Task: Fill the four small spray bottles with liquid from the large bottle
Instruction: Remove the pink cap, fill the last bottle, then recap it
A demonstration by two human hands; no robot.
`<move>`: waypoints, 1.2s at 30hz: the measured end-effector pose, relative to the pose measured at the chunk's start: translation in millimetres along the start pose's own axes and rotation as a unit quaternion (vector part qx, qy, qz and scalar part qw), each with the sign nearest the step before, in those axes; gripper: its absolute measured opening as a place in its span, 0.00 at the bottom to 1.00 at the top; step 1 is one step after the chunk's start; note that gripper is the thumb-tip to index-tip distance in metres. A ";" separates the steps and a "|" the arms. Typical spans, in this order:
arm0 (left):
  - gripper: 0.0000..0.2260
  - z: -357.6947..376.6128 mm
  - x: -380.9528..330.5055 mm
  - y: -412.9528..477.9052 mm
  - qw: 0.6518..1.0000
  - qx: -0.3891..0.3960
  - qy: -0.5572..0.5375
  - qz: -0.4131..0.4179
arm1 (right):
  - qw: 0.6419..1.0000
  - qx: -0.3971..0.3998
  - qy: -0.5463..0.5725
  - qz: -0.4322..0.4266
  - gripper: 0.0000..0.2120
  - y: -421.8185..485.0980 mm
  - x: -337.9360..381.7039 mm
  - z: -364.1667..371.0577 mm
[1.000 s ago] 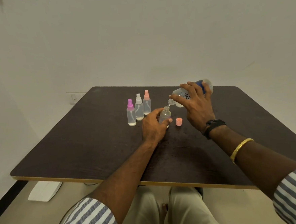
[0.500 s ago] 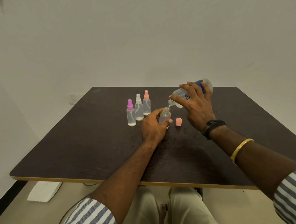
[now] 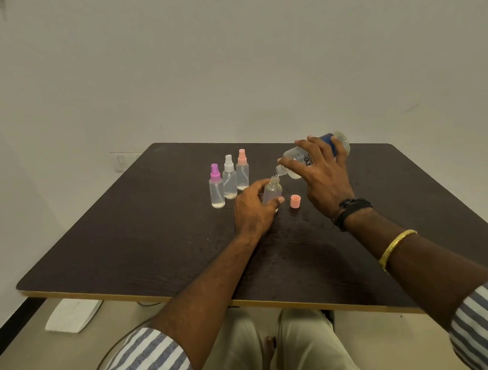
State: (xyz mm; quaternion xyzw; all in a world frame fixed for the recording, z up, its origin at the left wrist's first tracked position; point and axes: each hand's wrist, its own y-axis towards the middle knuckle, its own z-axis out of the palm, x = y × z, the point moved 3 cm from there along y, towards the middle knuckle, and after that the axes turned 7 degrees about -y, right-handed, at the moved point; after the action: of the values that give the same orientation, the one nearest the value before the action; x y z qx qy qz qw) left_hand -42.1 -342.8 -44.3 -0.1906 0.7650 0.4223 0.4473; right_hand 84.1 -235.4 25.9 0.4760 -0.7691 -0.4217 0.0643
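Four small spray bottles are on the desk point(image 3: 154, 234): three capped ones in a row (purple-capped bottle point(image 3: 216, 189), white-capped bottle point(image 3: 230, 181), pink-capped bottle point(image 3: 242, 173)) at ten o'clock from the fourth, the open bottle point(image 3: 272, 190). One loose pink cap point(image 3: 295, 201) lies near it at four o'clock. The left hand point(image 3: 253, 210) comes in from six o'clock, its grip clamped round the open bottle, while the right hand point(image 3: 323, 179) arches over the one large bottle point(image 3: 293, 159), grip wrapped around it, holding it tilted with the neck pointing toward eight o'clock just above the open mouth.
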 end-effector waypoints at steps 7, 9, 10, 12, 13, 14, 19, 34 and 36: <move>0.23 -0.8 0.7 1.8 1.000 -0.012 -0.008 0.011 | 0.999 0.016 0.026 0.011 0.31 -2.2 -0.7 5.5; 0.23 -0.9 -0.5 3.3 1.000 -0.016 -0.009 0.018 | 0.998 0.033 0.043 0.021 0.33 -2.3 -1.8 8.5; 0.22 -0.8 -0.6 3.9 1.000 -0.017 -0.009 0.019 | 0.997 0.042 0.062 0.030 0.34 -2.6 -2.4 11.0; 0.22 -0.6 -0.1 4.8 1.000 -0.018 -0.011 0.021 | 0.990 0.060 0.115 0.057 0.34 -3.9 -4.6 17.4; 0.22 -0.7 0.5 5.0 1.000 -0.019 -0.012 0.022 | 0.984 0.066 0.145 0.077 0.34 -4.4 -6.4 20.2; 0.22 -0.8 1.6 5.3 1.000 -0.020 -0.011 0.021 | 0.977 0.071 0.174 0.100 0.34 -4.7 -8.6 22.9; 0.22 -0.9 4.5 5.5 1.000 -0.015 -0.007 0.012 | 0.930 0.071 0.291 0.214 0.36 -5.8 -18.3 30.2; 0.24 3.7 11.2 7.2 1.000 -0.007 0.007 -0.002 | 0.903 0.094 0.307 0.284 0.42 -9.6 -24.3 43.1; 0.24 4.2 11.2 6.4 1.000 -0.007 0.008 -0.003 | 0.906 0.081 0.292 0.296 0.45 -10.5 -25.9 40.8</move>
State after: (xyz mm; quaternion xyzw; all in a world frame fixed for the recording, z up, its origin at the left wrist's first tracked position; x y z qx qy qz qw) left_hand -50.0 -334.8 -51.7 -0.1994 0.7648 0.4247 0.4415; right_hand 84.7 -193.1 0.3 0.3321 -0.8528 -0.1618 0.3692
